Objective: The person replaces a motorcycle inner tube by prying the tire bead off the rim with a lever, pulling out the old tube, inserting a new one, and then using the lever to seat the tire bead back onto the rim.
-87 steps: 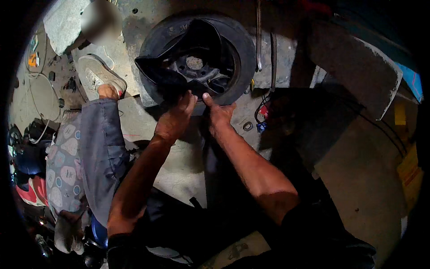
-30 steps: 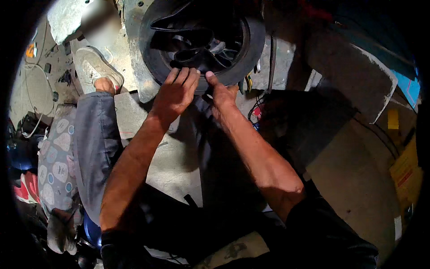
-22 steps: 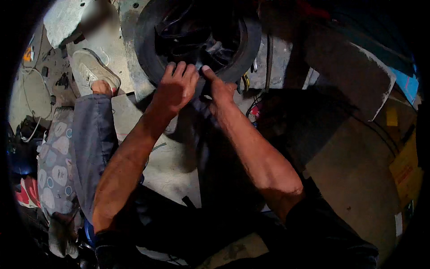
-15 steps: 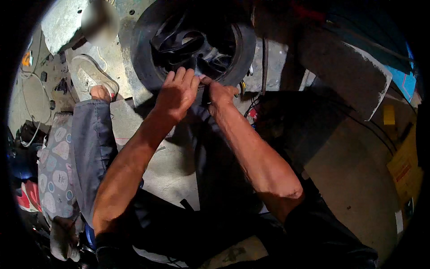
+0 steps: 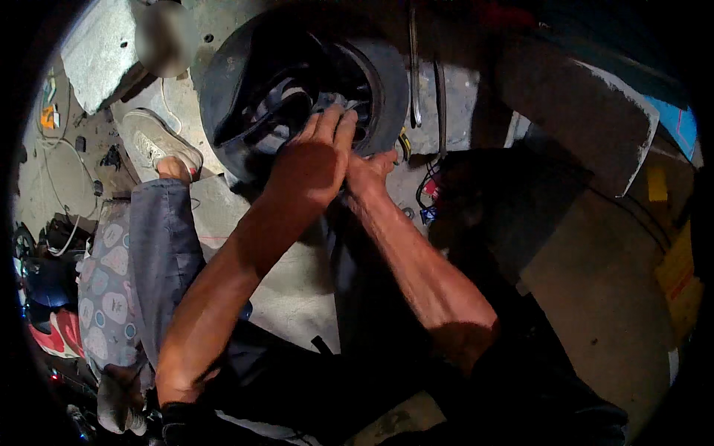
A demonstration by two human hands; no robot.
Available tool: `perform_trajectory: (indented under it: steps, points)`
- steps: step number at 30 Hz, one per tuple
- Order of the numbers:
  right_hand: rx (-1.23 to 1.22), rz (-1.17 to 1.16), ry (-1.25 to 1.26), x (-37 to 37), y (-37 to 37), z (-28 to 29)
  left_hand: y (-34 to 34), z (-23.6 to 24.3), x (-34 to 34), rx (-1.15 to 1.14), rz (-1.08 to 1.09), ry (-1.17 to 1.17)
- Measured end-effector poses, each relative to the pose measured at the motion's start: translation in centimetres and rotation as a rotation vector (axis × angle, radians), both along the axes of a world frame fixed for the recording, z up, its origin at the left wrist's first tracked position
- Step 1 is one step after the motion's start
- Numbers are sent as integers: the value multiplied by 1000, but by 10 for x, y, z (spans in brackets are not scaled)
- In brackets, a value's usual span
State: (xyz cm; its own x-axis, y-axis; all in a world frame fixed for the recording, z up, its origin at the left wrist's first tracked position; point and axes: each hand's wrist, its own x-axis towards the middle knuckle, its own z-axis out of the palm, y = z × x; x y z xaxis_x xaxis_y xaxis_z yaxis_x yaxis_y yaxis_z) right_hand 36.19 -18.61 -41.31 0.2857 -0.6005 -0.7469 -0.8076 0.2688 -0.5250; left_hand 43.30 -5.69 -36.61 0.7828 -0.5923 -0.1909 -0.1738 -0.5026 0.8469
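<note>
A black tire [image 5: 222, 82] on a dark wheel rim lies at the top centre, with loose, folded black rubber [image 5: 256, 56] inside it. My left hand [image 5: 311, 160] reaches over the near side of the wheel, fingers stretched out and close together, their tips on its inner part; what lies under them is hard to make out. Partly covered by it, my right hand [image 5: 370, 175] grips the near edge of the tire, its thumb hidden.
Long metal bars [image 5: 413, 89] and cables [image 5: 425, 186] lie right of the tire, near a dark board [image 5: 580, 111] and yellow cardboard [image 5: 673, 282]. Left are a grey-trousered leg [image 5: 160, 253] in a pale shoe [image 5: 149, 137], a patterned cushion [image 5: 100, 297] and a pale block [image 5: 97, 63].
My left hand has moved forward from the tire's near edge into the wheel, now overlapping my right hand. The tire appears further left and the rubber inside has shifted.
</note>
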Motion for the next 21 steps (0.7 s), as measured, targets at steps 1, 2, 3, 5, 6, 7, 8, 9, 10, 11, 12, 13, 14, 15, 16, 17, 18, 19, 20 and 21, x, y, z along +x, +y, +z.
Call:
perform_trajectory:
  steps: [1, 2, 3, 5, 6, 7, 8, 9, 10, 11, 12, 13, 14, 15, 16, 17, 18, 19, 20, 21]
  points:
    - [-33, 99, 62, 0, -3, -2, -3, -6, 1, 46, 35, 64]
    - [-70, 198, 124, 0, -6, -5, -6, -13, 3, 89, 71, 128]
    - [-123, 130, 108, -1, -3, -9, -7, -22, 7, 90, 71, 122]
    - [-109, 156, 110, -2, -5, -4, -7, -38, 11, 52, 112, 7]
    - [-93, 186, 107, -2, -7, -2, -10, -44, 11, 52, 107, 11]
    - [-114, 236, 142, 4, -8, 2, -11, -47, 13, 50, 113, 92]
    - [-110, 233, 145, 1, -8, 1, -12, -49, 15, 48, 119, 172]
    - [-91, 221, 154, -2, -6, 3, -13, -49, 16, 53, 117, 175]
    - [-79, 209, 163, -4, -9, 4, -17, -47, 19, 109, 97, 237]
    - [-81, 208, 165, -5, -11, 3, -21, -46, 22, 166, 77, 299]
    - [-127, 249, 194, -5, -12, 3, -26, -49, 24, 164, 76, 300]
    - [-160, 294, 222, -4, -8, 4, -27, -53, 27, 171, 79, 320]
    - [-151, 298, 223, -2, -5, 6, -28, -56, 30, 179, 82, 339]
    - [-131, 293, 190, -1, -2, 9, -28, -58, 31, 188, 85, 341]
    - [-123, 286, 158, -1, -6, 11, -36, -55, 37, 275, 59, 356]
    - [-125, 288, 160, -1, -10, 11, -43, -51, 41, 361, 31, 371]
    - [-94, 287, 149, -1, -13, 11, -50, -48, 46, 358, 32, 372]
    - [-60, 285, 138, -1, -14, 11, -55, -41, 53, 415, -19, 429]
    - [-60, 284, 140, -1, -14, 12, -59, -39, 56, 471, -72, 487]
    - [-34, 251, 147, -1, -14, 13, -62, -44, 51, 470, -75, 489]
